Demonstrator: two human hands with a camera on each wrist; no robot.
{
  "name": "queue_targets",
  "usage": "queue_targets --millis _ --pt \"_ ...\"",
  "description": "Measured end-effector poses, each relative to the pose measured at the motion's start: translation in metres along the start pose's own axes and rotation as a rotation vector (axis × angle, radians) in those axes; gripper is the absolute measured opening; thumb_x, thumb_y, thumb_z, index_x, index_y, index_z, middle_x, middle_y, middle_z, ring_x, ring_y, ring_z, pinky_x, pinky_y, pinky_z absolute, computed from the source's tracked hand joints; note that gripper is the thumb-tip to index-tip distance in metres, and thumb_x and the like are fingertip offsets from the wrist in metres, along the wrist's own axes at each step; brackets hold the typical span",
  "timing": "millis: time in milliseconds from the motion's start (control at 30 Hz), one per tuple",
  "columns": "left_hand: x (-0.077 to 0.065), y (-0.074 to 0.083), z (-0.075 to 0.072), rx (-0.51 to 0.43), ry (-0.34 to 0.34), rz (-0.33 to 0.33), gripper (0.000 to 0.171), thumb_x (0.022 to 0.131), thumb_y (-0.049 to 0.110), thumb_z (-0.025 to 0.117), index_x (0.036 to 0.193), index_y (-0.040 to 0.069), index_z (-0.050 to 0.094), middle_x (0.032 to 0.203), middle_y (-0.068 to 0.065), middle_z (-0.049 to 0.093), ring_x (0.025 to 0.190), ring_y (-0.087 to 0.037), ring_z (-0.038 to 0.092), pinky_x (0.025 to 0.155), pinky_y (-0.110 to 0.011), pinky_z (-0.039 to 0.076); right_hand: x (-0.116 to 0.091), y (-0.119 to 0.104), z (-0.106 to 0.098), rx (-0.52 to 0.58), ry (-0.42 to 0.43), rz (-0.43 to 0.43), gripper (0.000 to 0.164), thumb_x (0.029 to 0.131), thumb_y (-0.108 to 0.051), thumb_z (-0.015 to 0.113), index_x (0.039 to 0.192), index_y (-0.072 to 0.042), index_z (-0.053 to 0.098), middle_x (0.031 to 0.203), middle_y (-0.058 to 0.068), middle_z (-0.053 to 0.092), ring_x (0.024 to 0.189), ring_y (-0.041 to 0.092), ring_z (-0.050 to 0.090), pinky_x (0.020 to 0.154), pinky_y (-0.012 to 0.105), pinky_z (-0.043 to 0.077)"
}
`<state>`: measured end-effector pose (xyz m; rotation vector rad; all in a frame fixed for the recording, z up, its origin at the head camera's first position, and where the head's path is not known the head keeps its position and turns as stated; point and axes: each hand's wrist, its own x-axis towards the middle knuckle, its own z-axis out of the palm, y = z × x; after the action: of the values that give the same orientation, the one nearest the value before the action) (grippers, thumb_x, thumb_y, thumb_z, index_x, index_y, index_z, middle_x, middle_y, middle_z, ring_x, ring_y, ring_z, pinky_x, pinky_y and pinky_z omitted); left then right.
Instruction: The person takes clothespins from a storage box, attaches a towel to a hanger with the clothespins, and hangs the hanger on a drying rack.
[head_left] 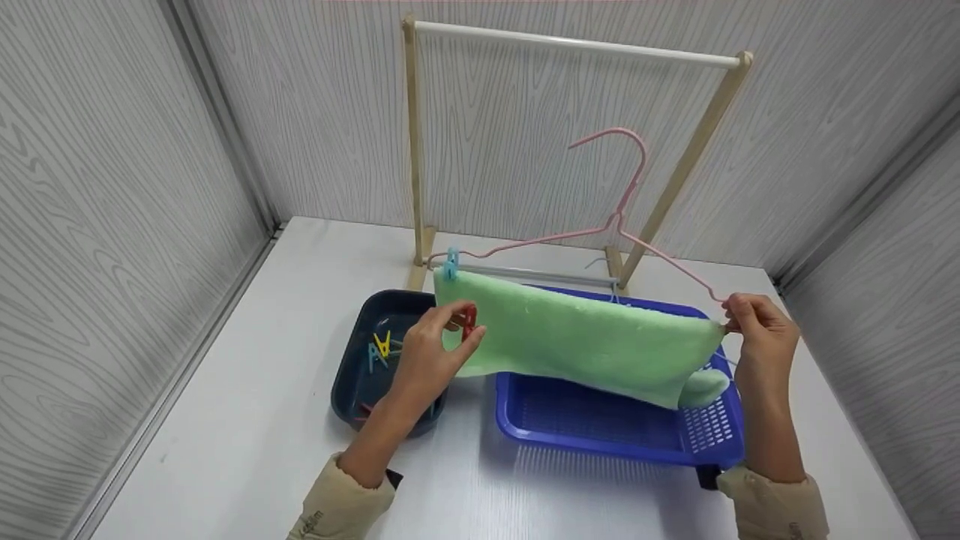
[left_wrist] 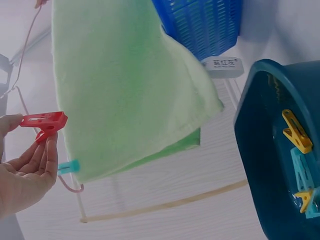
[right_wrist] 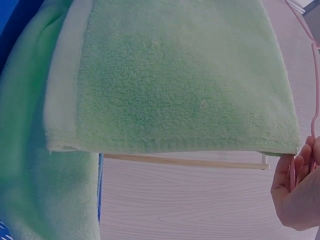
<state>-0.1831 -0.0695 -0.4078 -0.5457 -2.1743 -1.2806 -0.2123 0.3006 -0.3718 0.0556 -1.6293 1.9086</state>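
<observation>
A light green towel (head_left: pixel 577 330) hangs along the lower edge of a pink clothes hanger (head_left: pixel 630 191). At its left end a light blue clothespin (head_left: pixel 451 264) clips the towel's corner to the hanger. In front of the towel's left part, my left hand (head_left: pixel 427 349) pinches a red clothespin (left_wrist: pixel 45 121) between thumb and fingers. My right hand (head_left: pixel 765 330) grips the towel's other top corner together with the hanger's right end; the right wrist view shows the fingers (right_wrist: pixel 284 172) at that corner. Part of the towel droops over the blue basket.
Below the towel sits a blue basket (head_left: pixel 600 447) with perforated sides. To its left, a dark teal tub (head_left: pixel 341 382) contains several yellow, blue and red clothespins. Behind stands a wooden rack with a white top bar (head_left: pixel 577 43). Patterned panels enclose the white table (head_left: pixel 247 360).
</observation>
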Motion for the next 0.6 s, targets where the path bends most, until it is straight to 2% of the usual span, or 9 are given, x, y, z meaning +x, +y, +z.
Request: queue_targets --millis 267,600 --pt "0.007 0.009 0.005 -0.05 -0.002 0.016 0.034 0.085 0.018 0.067 0.11 -0.003 0.06 0.092 -0.007 0.063 0.086 -0.017 0.059 0.076 -0.029 0.048 -0.001 0.001 0.001 -0.004 -0.003 0.004 0.022 0.086 -0.006 0.063 0.083 0.016 0.061 0.071 0.009 0.058 0.064 0.017 0.048 0.057 0.02 0.047" --pt "0.025 0.023 0.013 -0.068 0.007 0.062 0.035 0.088 0.018 0.063 0.114 -0.005 0.059 0.095 -0.009 0.063 0.088 -0.018 0.059 0.079 -0.029 0.047 -0.002 0.003 0.005 -0.03 -0.014 -0.008 0.022 0.086 -0.007 0.063 0.082 0.014 0.062 0.072 0.009 0.058 0.064 0.017 0.049 0.058 0.02 0.047"
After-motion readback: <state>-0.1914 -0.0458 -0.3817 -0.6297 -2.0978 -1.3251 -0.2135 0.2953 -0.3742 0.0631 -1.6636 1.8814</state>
